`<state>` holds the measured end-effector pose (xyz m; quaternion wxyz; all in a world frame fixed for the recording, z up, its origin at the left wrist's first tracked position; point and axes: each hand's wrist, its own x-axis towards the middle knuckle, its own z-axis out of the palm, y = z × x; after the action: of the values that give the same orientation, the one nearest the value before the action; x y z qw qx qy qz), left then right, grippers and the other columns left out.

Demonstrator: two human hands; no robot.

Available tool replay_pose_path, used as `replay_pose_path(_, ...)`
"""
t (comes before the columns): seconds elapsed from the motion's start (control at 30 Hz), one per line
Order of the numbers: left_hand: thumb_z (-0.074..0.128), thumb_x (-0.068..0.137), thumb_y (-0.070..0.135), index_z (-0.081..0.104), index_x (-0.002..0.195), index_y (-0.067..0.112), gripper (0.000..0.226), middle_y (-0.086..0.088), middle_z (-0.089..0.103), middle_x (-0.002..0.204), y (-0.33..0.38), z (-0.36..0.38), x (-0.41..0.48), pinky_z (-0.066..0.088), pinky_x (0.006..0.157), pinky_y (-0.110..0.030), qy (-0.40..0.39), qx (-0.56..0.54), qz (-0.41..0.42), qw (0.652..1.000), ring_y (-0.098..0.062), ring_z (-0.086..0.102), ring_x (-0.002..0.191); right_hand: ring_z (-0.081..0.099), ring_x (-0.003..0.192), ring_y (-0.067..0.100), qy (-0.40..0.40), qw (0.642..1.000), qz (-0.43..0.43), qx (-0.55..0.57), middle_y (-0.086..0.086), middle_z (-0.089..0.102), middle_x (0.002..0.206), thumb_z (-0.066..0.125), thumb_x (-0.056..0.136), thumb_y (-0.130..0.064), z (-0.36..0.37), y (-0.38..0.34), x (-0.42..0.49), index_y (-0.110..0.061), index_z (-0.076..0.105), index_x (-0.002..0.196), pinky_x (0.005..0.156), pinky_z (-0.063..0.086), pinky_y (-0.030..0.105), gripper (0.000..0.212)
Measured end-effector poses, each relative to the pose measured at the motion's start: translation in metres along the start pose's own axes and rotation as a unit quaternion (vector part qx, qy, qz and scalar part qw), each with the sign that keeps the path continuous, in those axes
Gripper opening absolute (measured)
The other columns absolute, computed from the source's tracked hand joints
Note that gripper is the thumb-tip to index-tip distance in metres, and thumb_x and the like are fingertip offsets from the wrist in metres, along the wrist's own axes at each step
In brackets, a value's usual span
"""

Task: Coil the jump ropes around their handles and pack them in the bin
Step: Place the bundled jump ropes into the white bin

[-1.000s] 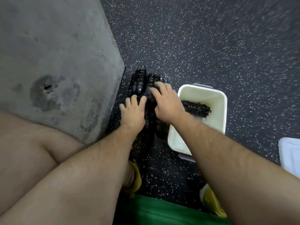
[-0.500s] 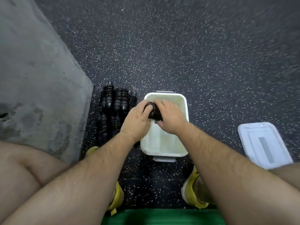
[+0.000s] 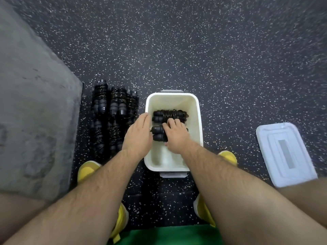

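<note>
Head view: a coiled jump rope lay in the middle of the white bin.
The right hand curled over its wound middle, while the left hand lay straight-fingered at its handle ends. It looked light, with stiff handles and springy cord, and seemed best gripped across the coils. No writing was legible.

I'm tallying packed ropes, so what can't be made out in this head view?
All in the head view:
near rope: its right end, under the right hand.
floor pile: rope count; black on dark floor, nearer end behind the left hand and forearm.
bin: near right corner of its floor, behind the right forearm.
</note>
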<state>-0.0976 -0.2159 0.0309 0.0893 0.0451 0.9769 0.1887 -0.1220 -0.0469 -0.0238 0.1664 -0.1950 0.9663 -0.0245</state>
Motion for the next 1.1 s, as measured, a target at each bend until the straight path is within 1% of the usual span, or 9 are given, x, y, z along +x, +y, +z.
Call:
replay_pose_path(0.07,0.058,0.097,0.015,0.031,0.153,0.011,0.062,0.000,0.032,0.156,-0.004,0.003,-0.001,0.041,0.106,-0.035,0.000,0.003,0.009,1.000,-0.021,0.052,0.126,0.041,0.113,0.026,-0.015,1.000,0.012,0.003,0.006,0.040,0.131,0.070,0.079,-0.028,0.005,0.002,0.003,-0.014,0.034,0.146,0.101,0.039,0.039,0.078)
replay_pose_path(0.17,0.056,0.099,0.016,0.033,0.153,0.008,0.059,-0.004,0.033,0.157,-0.006,0.007,0.000,0.039,0.110,-0.035,0.002,0.014,0.021,1.000,-0.022,0.049,0.132,0.044,0.105,0.024,-0.024,1.000,0.011,-0.009,0.003,0.044,0.126,0.072,0.076,-0.030,0.011,0.005,0.006,-0.021,0.030,0.146,0.094,0.042,0.040,0.082)
replay_pose_path(0.37,0.058,0.095,0.008,0.046,0.144,0.004,0.051,-0.010,0.038,0.157,-0.009,0.012,0.000,0.036,0.114,-0.037,-0.001,0.019,0.039,0.999,-0.025,0.042,0.141,0.046,0.098,0.025,-0.005,0.999,0.025,-0.037,0.005,0.048,0.115,0.074,0.075,-0.029,0.013,-0.002,0.010,-0.021,0.044,0.126,0.083,0.043,0.038,0.059)
replay_pose_path(0.6,0.055,0.098,0.016,0.039,0.148,0.006,0.054,-0.008,0.030,0.162,-0.009,0.010,-0.001,0.032,0.116,-0.036,-0.012,0.030,0.046,0.998,-0.022,0.035,0.145,0.047,0.100,0.027,-0.004,0.999,0.039,-0.028,0.008,0.049,0.116,0.066,0.082,-0.021,0.006,-0.009,0.005,-0.018,0.044,0.126,0.082,0.041,0.038,0.049)
replay_pose_path(0.7,0.057,0.098,0.024,0.043,0.144,0.008,0.051,-0.006,0.038,0.154,-0.010,0.004,-0.001,0.042,0.107,-0.040,0.005,0.013,0.049,0.999,-0.024,0.048,0.132,0.050,0.098,0.027,0.050,0.998,0.038,0.023,0.007,0.053,0.114,0.061,0.083,-0.026,-0.008,-0.009,0.006,-0.016,0.051,0.119,0.078,0.045,0.039,0.039)
replay_pose_path(0.8,0.055,0.098,0.025,0.048,0.137,0.008,0.043,-0.006,0.048,0.140,-0.011,-0.006,0.005,0.047,0.098,-0.042,0.048,-0.005,0.053,0.997,-0.025,0.053,0.123,0.053,0.089,0.027,0.179,0.981,0.049,0.060,0.006,0.059,0.101,0.056,0.086,-0.023,-0.039,-0.012,0.016,-0.013,0.060,0.106,0.071,0.046,0.040,0.023)
replay_pose_path(0.9,0.052,0.097,0.026,0.051,0.134,0.008,0.041,-0.006,0.052,0.135,-0.020,-0.020,0.016,0.048,0.096,-0.044,0.091,-0.004,0.017,0.996,-0.026,0.053,0.120,0.051,0.089,0.027,0.245,0.966,0.025,0.071,0.006,0.059,0.100,0.050,0.088,-0.018,-0.072,-0.024,0.037,-0.013,0.060,0.105,0.075,0.046,0.039,0.020)
replay_pose_path(1.0,0.054,0.097,0.028,0.052,0.133,0.007,0.042,-0.011,0.050,0.135,-0.041,-0.030,0.028,0.047,0.096,-0.046,0.101,0.038,-0.046,0.993,-0.031,0.053,0.119,0.049,0.096,0.026,0.235,0.970,-0.012,0.058,0.004,0.058,0.105,0.048,0.092,-0.024,-0.086,-0.050,0.058,-0.014,0.058,0.109,0.083,0.045,0.038,0.022)
replay_pose_path(1.1,0.054,0.096,0.032,0.051,0.133,0.014,0.042,-0.013,0.046,0.135,-0.067,-0.036,0.039,0.045,0.094,-0.046,0.068,0.086,-0.101,0.989,-0.032,0.048,0.120,0.051,0.103,0.027,0.190,0.980,-0.044,0.043,0.003,0.062,0.109,0.051,0.091,-0.026,-0.084,-0.079,0.075,-0.016,0.059,0.112,0.086,0.043,0.038,0.025)
